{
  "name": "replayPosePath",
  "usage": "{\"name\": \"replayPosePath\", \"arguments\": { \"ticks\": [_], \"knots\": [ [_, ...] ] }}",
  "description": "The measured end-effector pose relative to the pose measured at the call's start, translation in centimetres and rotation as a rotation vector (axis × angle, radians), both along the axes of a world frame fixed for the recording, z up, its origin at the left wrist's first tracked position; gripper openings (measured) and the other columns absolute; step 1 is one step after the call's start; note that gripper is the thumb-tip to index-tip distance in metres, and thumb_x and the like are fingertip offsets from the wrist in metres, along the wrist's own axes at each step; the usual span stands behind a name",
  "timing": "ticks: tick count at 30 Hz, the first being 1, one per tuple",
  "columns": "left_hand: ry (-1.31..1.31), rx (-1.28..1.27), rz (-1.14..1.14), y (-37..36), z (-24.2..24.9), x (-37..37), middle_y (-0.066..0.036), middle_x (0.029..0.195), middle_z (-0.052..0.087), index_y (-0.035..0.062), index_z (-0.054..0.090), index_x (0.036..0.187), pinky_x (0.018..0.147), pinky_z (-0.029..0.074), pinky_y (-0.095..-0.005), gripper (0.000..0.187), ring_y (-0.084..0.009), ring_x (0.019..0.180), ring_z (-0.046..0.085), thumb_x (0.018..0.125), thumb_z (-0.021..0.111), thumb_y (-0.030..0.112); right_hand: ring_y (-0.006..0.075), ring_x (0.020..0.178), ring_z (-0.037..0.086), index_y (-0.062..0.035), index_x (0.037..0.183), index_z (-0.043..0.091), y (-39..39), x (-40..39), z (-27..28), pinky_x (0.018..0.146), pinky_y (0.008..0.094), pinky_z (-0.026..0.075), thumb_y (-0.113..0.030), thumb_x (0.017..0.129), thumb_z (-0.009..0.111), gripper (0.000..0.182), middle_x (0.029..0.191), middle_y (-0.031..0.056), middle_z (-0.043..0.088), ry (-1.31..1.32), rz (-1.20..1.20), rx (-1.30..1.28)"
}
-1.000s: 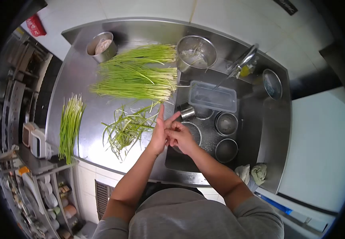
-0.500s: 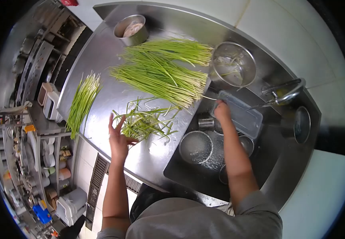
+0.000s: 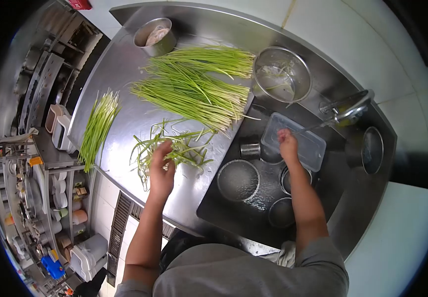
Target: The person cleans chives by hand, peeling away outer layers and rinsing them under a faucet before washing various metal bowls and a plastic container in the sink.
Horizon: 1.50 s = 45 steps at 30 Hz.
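Observation:
My left hand (image 3: pixel 161 172) is over a loose heap of trimmed green stalks and leaves (image 3: pixel 189 151) on the steel counter, fingers loosely bent and apart. Over the sink, my right hand (image 3: pixel 287 144) has its fingers drawn together, close to the tip of the faucet spout (image 3: pixel 330 120); what it holds, if anything, I cannot tell. Beneath that hand lies a clear plastic container (image 3: pixel 310 151). A large pile of thin green onions (image 3: pixel 189 96) spreads behind the heap, white ends toward the sink. One pale stalk sticks out past the counter edge.
A smaller bunch of green onions (image 3: pixel 97 131) lies at the left counter edge. Behind stand a steel pot (image 3: pixel 162 44) and a steel bowl (image 3: pixel 300 89) with scraps. The sink holds a round water-filled bowl (image 3: pixel 238 180) and several other vessels. A shelf rack (image 3: pixel 70 178) stands left.
My left hand has moved right over the loose heap, its fingers less spread. My right hand has shifted right and slightly down, from the container's left edge to over its middle.

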<state>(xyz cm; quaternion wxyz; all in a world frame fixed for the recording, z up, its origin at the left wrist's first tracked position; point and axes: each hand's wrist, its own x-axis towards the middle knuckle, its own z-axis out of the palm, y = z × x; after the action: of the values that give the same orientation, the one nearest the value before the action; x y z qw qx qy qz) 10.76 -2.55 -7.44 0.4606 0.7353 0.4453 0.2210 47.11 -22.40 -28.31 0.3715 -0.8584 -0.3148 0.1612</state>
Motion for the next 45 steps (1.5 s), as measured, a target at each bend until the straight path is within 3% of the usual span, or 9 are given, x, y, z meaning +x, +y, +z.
{"name": "replayPosePath", "arguments": {
  "ticks": [10, 12, 16, 18, 23, 29, 35, 38, 45],
  "knots": [
    [0.466, -0.189, -0.712, -9.6, 0.4, 1.0, -0.014, 0.093, 0.064, 0.0045, 0.064, 0.091, 0.079, 0.048, -0.037, 0.024, -0.0292, 0.09, 0.061, 0.073, 0.048, -0.001, 0.013, 0.073, 0.058, -0.0013, 0.093, 0.056, 7.1, -17.3, 22.6, 0.068, 0.0261, 0.049, 0.0, 0.077, 0.065, 0.018, 0.081, 0.005, 0.059, 0.883, -0.109, 0.928],
    [0.445, -0.071, -0.802, -11.4, -0.4, -0.1, -0.015, 0.104, 0.06, 0.0046, 0.062, 0.096, 0.085, 0.045, -0.0395, 0.023, -0.0304, 0.098, 0.057, 0.076, 0.05, 0.005, 0.0134, 0.078, 0.061, -0.0011, 0.102, 0.058, 8.9, -20.4, 22.9, 0.073, 0.0268, 0.05, -0.002, 0.077, 0.066, 0.027, 0.088, 0.006, 0.063, 0.715, 0.16, 0.515],
    [0.359, 0.404, -0.832, -10.5, -2.1, -0.8, -0.016, 0.133, 0.041, 0.0049, 0.047, 0.122, 0.101, 0.032, -0.0477, 0.043, -0.0294, 0.123, 0.04, 0.082, 0.056, 0.017, 0.0131, 0.079, 0.061, -0.0035, 0.106, 0.06, 8.5, -16.8, 14.8, 0.071, 0.0272, 0.05, -0.005, 0.078, 0.065, 0.028, 0.087, 0.0052, 0.066, 0.57, 0.219, 0.394],
    [0.472, 0.406, -0.802, -8.3, -3.5, -1.6, -0.011, 0.15, 0.015, 0.0042, 0.02, 0.142, 0.109, 0.008, -0.0556, 0.07, -0.0242, 0.139, 0.011, 0.087, 0.052, 0.034, 0.0168, 0.076, 0.063, -0.0022, 0.099, 0.06, 6.0, -11.0, 13.7, 0.066, 0.0286, 0.052, -0.011, 0.081, 0.062, 0.02, 0.086, 0.0086, 0.065, 0.989, -0.128, 0.423],
    [0.704, 0.611, -0.504, -4.9, -5.4, -3.1, -0.014, 0.145, 0.027, 0.0036, 0.031, 0.137, 0.108, 0.014, -0.0499, 0.063, -0.0285, 0.135, 0.023, 0.083, 0.057, 0.024, 0.0271, 0.082, 0.064, -0.0021, 0.104, 0.057, 1.6, 0.8, 4.9, 0.07, 0.035, 0.053, -0.008, 0.083, 0.055, 0.022, 0.092, 0.0142, 0.065, 0.835, -0.496, 0.616],
    [0.255, 0.585, -0.612, -7.3, -3.5, 0.8, -0.012, 0.121, 0.047, 0.0098, 0.051, 0.119, 0.098, 0.03, -0.0473, 0.046, -0.0307, 0.115, 0.043, 0.074, 0.061, 0.007, 0.0364, 0.117, 0.045, -0.0155, 0.129, 0.046, -1.4, -2.0, 0.9, 0.098, 0.0446, 0.037, -0.018, 0.08, 0.062, 0.051, 0.132, 0.0157, 0.044, -0.303, 0.176, -0.748],
    [0.257, 0.611, -0.904, -7.0, -7.4, 3.3, -0.009, 0.122, 0.048, 0.0097, 0.052, 0.117, 0.105, 0.025, -0.0497, 0.04, -0.0256, 0.122, 0.04, 0.077, 0.058, 0.009, 0.033, 0.125, 0.038, -0.0105, 0.126, 0.047, -7.5, -3.0, -0.9, 0.1, 0.0448, 0.033, -0.015, 0.083, 0.055, 0.044, 0.14, 0.0172, 0.035, -0.439, -0.216, -0.755],
    [0.276, 0.611, -0.929, -6.5, -7.9, 3.8, -0.008, 0.123, 0.048, 0.009, 0.053, 0.115, 0.106, 0.023, -0.0494, 0.037, -0.0242, 0.123, 0.039, 0.078, 0.057, 0.011, 0.0359, 0.111, 0.048, -0.0073, 0.117, 0.054, -10.7, -7.6, -5.6, 0.094, 0.0417, 0.039, -0.009, 0.079, 0.05, 0.039, 0.121, 0.0206, 0.049, -0.213, -0.237, -0.143],
    [0.339, 0.568, -0.936, -6.5, -8.0, 3.9, -0.007, 0.124, 0.048, 0.0093, 0.057, 0.112, 0.107, 0.022, -0.0479, 0.035, -0.022, 0.123, 0.04, 0.077, 0.058, 0.011, 0.0351, 0.1, 0.057, -0.0088, 0.108, 0.061, -14.2, -12.8, -23.6, 0.084, 0.0444, 0.047, -0.015, 0.076, 0.054, 0.034, 0.107, 0.0191, 0.06, -0.037, 0.116, -0.744]
  ]
}}
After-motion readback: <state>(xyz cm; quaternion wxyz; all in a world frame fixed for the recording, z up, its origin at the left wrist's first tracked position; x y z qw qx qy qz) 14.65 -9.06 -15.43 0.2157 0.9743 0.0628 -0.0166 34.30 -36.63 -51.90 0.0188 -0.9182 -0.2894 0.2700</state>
